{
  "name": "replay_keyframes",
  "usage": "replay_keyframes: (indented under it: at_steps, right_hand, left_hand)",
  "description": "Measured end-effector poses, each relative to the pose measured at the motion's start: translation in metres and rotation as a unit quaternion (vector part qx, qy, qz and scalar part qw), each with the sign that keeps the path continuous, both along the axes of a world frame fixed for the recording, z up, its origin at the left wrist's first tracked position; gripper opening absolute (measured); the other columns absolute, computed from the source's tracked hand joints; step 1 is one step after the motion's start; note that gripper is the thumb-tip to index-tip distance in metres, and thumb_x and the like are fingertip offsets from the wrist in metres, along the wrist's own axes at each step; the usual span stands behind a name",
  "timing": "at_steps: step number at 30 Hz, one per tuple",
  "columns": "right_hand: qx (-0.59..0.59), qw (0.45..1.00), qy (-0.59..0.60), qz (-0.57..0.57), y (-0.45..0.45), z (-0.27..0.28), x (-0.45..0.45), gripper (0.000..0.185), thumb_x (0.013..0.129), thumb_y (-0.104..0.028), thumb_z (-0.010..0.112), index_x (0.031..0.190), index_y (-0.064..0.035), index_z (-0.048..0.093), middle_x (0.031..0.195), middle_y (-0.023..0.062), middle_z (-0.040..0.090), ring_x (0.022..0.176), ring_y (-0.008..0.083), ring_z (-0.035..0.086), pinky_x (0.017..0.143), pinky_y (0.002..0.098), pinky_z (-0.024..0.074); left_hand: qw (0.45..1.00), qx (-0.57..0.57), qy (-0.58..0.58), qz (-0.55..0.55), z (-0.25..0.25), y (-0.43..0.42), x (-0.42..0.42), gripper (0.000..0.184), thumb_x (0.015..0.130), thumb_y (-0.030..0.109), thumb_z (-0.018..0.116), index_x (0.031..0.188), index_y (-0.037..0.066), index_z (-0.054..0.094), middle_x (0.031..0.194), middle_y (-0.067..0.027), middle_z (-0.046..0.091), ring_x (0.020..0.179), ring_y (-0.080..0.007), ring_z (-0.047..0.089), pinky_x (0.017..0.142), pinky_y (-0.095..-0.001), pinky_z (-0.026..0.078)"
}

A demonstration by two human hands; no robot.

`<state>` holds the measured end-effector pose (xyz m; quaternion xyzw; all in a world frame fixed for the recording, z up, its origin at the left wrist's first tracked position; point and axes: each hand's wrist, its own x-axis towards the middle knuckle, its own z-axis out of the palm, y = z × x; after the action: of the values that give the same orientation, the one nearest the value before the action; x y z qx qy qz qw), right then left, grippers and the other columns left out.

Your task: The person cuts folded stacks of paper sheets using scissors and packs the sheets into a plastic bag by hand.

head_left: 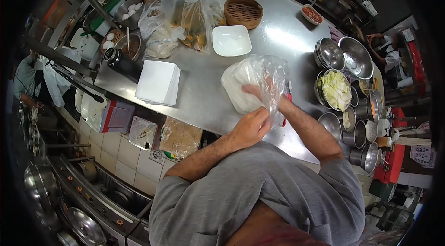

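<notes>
A clear plastic bag [236, 93] with soft white contents sits on the steel table. At its near edge, my left hand [252, 127] is closed, pinching the gathered plastic. My right hand [265, 90] reaches inside the bag, seen through the film, with thumb and fingers apart against the white contents; its fingertips are partly hidden. Beside my right wrist, something red [289, 98] shows partly from under the bag. A square white bowl [232, 41] stands just beyond the bag. To the left lies a stack of white paper sheets [157, 83].
Bags of food [197, 19] and a bamboo steamer [243, 12] stand at the back. A black bottle [121, 64] is at the left edge. Chopped cabbage [336, 89] fills a bowl on the right, among several metal bowls [356, 58]. Other people stand at both sides.
</notes>
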<state>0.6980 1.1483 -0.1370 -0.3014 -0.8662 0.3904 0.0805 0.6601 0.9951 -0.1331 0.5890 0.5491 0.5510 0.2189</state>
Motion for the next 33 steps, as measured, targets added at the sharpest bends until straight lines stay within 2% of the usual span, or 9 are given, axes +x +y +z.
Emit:
replay_keyframes:
  at_steps: [2,6,9,12,15,20,27,29,33]
  right_hand:
    - [-0.003,1.000,0.026,0.001,0.016,-0.015,-0.011,0.061,0.073,-0.034,0.072,0.119,0.0012,0.051,0.112,0.0177,0.056,0.102,0.0236,0.054,0.086,0.0345,0.0451]
    - [-0.024,0.976,-0.216,-0.017,0.030,-0.008,-0.035,0.056,0.071,-0.045,0.072,0.096,0.0037,0.058,0.084,0.0148,0.062,0.074,0.0188,0.058,0.062,0.0396,0.0469]
    - [0.221,0.970,0.015,0.098,0.031,-0.029,-0.022,0.055,0.075,-0.046,0.068,0.097,0.0037,0.057,0.082,0.0146,0.061,0.076,0.0211,0.057,0.065,0.0402,0.0475]
    - [0.342,0.936,-0.022,0.078,0.034,-0.047,-0.020,0.054,0.078,-0.042,0.067,0.103,0.0046,0.056,0.083,0.0134,0.058,0.078,0.0244,0.055,0.072,0.0409,0.0473]
    - [0.385,0.898,-0.150,0.150,0.040,-0.060,-0.032,0.082,0.075,-0.045,0.064,0.135,0.0003,0.032,0.131,0.0252,0.042,0.120,0.0358,0.044,0.099,0.0429,0.0354]
    - [0.032,0.996,-0.052,0.057,0.016,0.035,-0.034,0.064,0.084,-0.040,0.060,0.126,0.0061,0.042,0.121,0.0198,0.052,0.113,0.0299,0.050,0.098,0.0412,0.0356]
    - [0.158,0.985,-0.055,0.028,0.010,0.094,-0.002,0.046,0.085,-0.027,0.058,0.120,0.0017,0.050,0.118,0.0217,0.054,0.110,0.0338,0.053,0.094,0.0414,0.0399]
    - [0.130,0.967,-0.210,0.067,0.006,0.103,0.003,0.040,0.080,-0.020,0.059,0.115,-0.0016,0.054,0.111,0.0223,0.057,0.100,0.0347,0.057,0.086,0.0425,0.0444]
    - [0.198,0.962,-0.079,0.171,0.008,0.073,0.001,0.026,0.081,-0.016,0.057,0.098,0.0030,0.060,0.098,0.0210,0.061,0.092,0.0360,0.058,0.078,0.0410,0.0470]
  left_hand:
    - [0.998,-0.027,-0.052,-0.020,0.002,0.004,-0.002,0.013,0.081,0.006,0.059,0.084,-0.001,0.049,0.070,-0.0120,0.050,0.062,-0.0250,0.053,0.057,-0.0351,0.042]
    - [0.994,-0.036,-0.086,-0.058,0.008,0.000,-0.005,0.012,0.081,0.007,0.060,0.088,-0.001,0.053,0.072,-0.0085,0.054,0.065,-0.0178,0.054,0.061,-0.0314,0.043]
    - [0.988,-0.039,-0.143,-0.051,0.004,-0.006,-0.013,0.010,0.082,0.007,0.060,0.088,0.000,0.056,0.074,-0.0060,0.057,0.069,-0.0128,0.054,0.063,-0.0288,0.044]
    - [0.984,-0.031,-0.172,-0.019,0.000,-0.012,-0.013,0.009,0.083,0.008,0.060,0.088,0.001,0.057,0.075,-0.0043,0.058,0.070,-0.0102,0.054,0.065,-0.0273,0.044]
    - [0.982,-0.048,-0.180,-0.038,0.004,-0.008,-0.014,0.010,0.083,0.007,0.061,0.088,0.001,0.056,0.074,-0.0034,0.057,0.070,-0.0092,0.053,0.065,-0.0264,0.044]
    - [0.976,-0.058,-0.206,-0.031,-0.007,-0.006,-0.017,0.012,0.083,0.006,0.062,0.090,0.001,0.054,0.077,-0.0010,0.056,0.074,-0.0063,0.051,0.067,-0.0251,0.043]
    - [0.972,-0.013,-0.235,0.016,-0.009,-0.006,-0.015,0.017,0.079,0.011,0.065,0.082,0.000,0.052,0.070,-0.0062,0.054,0.065,-0.0109,0.049,0.059,-0.0277,0.042]
    - [0.976,-0.048,-0.213,0.000,-0.011,-0.007,-0.017,0.014,0.082,0.006,0.063,0.092,0.001,0.053,0.082,-0.0010,0.058,0.076,-0.0059,0.052,0.069,-0.0242,0.043]
    - [0.973,-0.048,-0.224,-0.009,-0.005,-0.004,-0.016,0.016,0.082,0.006,0.063,0.093,0.001,0.053,0.082,-0.0012,0.058,0.076,-0.0057,0.052,0.069,-0.0245,0.043]
